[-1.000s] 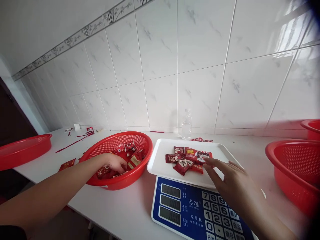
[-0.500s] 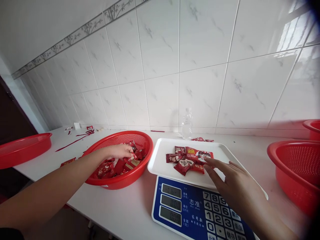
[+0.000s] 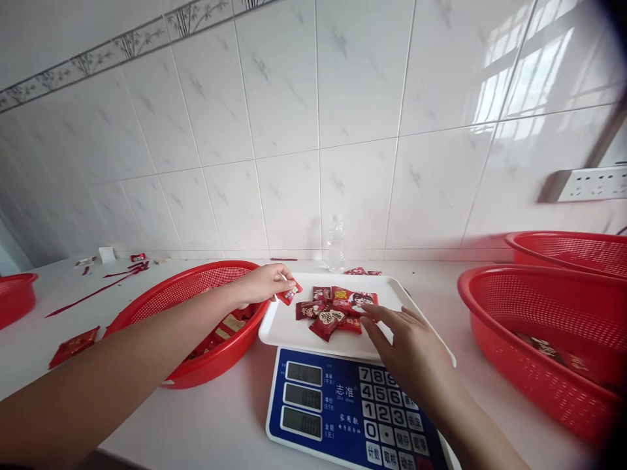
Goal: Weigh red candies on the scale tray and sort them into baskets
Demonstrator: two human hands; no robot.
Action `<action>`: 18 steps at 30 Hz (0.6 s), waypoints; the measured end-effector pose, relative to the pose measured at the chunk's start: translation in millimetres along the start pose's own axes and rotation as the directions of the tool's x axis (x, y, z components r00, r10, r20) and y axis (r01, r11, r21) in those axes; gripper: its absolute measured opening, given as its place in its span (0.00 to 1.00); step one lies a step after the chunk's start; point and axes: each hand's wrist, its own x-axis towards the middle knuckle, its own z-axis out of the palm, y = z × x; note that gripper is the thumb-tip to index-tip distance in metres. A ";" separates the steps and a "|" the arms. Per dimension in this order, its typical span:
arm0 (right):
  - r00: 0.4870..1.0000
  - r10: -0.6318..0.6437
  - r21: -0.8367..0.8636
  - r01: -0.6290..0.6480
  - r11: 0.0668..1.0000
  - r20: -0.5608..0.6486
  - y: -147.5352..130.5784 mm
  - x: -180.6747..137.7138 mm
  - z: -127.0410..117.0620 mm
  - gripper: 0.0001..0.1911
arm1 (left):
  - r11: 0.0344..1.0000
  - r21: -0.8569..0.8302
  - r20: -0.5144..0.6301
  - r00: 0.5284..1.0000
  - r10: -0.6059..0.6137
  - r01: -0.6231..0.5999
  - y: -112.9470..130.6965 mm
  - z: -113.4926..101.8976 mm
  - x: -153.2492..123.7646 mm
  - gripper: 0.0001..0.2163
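Standing against a white marbled tile wall [image 3: 284, 196]: white smooth tabletop [image 3: 196, 424], clear plastic bottle [image 3: 336, 248] at back, white socket strip [image 3: 595, 184] on wall at right. Blue-faced digital scale [image 3: 337, 408] with white rectangular tray [image 3: 277, 336], heap of shiny red printed packets [image 3: 329, 316] on it. Left arm stretched across red oval mesh plastic basket [image 3: 122, 316]; left hand [image 3: 262, 285] pinching small red-and-white wrapped packet [image 3: 289, 295] above tray's left edge. Right hand [image 3: 404, 333] palm-down, thumb and fingers slightly apart beside heap; contact unclear. Versus half a second ago: pinched packet moved from basket to tray; view swung right.
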 end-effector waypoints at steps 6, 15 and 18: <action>1.000 0.021 0.013 -0.021 1.000 -0.002 -2.1 0.8 -0.4 0.23 | 0.984 0.096 -0.003 0.988 0.151 -0.150 17.2 43.1 26.0 0.12; 0.998 0.048 0.046 -0.049 0.998 0.031 -2.5 -0.2 -1.1 0.18 | 0.895 0.319 0.146 0.949 0.278 -0.311 27.5 87.6 23.0 0.33; 0.997 0.060 0.050 -0.062 0.997 0.047 -1.4 0.1 -1.7 0.17 | 0.876 0.355 0.232 0.939 0.255 -0.326 26.1 92.8 26.2 0.38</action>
